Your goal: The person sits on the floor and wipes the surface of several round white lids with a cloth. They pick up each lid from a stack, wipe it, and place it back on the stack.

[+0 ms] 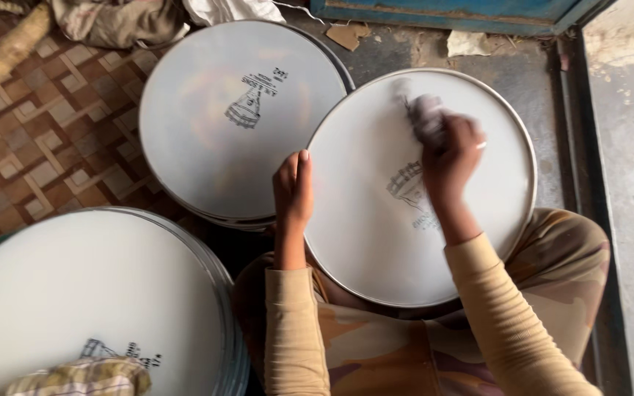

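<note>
A round white drumhead (376, 242) with a metal rim and a grey printed emblem rests on my lap. My left hand (292, 192) grips its left edge, fingers over the rim. My right hand (450, 155) is closed on a small crumpled white cloth (425, 116) and presses it on the upper part of the skin; the cloth is blurred with motion.
A stack of similar drumheads (207, 139) lies on the patterned floor to the upper left. Another stack (75, 293) sits at lower left with a checked cloth (82, 378) on it. Rags lie at the top; a blue door frame (442, 15) and a concrete step (632, 183) stand on the right.
</note>
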